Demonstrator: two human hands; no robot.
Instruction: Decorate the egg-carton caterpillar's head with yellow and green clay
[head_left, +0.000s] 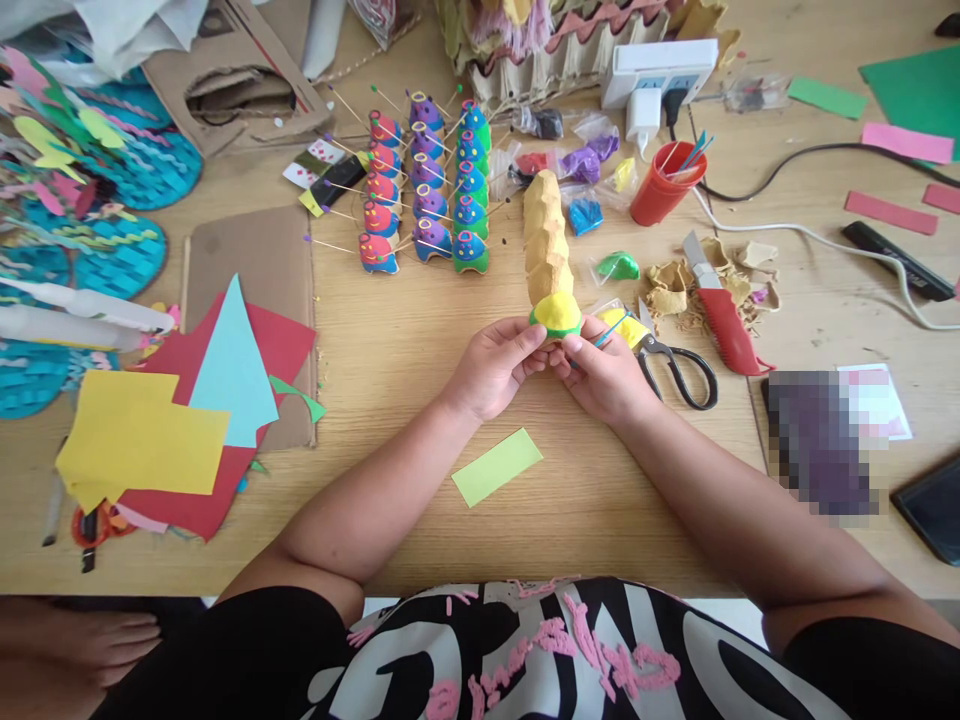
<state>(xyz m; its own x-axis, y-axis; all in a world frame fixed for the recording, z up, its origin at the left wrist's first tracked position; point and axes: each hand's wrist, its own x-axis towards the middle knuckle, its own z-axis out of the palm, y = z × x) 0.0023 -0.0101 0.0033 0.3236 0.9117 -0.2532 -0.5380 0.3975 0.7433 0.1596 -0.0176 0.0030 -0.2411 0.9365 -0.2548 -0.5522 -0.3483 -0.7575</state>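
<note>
Both hands hold a long strip of tan egg-carton cups (547, 230), its near end covered in yellow and green clay. My left hand (495, 365) pinches the left side of that end between thumb and fingers. On the other side, my right hand (607, 370) grips it with the thumb on the green rim. A thin blue stick (611, 330) also lies in the right hand. Beside that hand are a bag of yellow clay (630, 328) and black-handled scissors (679, 370). A light green paper strip (497, 467) lies on the table below the hands.
Three rows of painted carton caterpillars (427, 190) with pin feelers stand at the back. A red cup (664, 185), a red-handled knife (724, 310) and carton scraps lie right. Coloured paper (142, 440) covers the left. A power strip (660, 70) trails cables.
</note>
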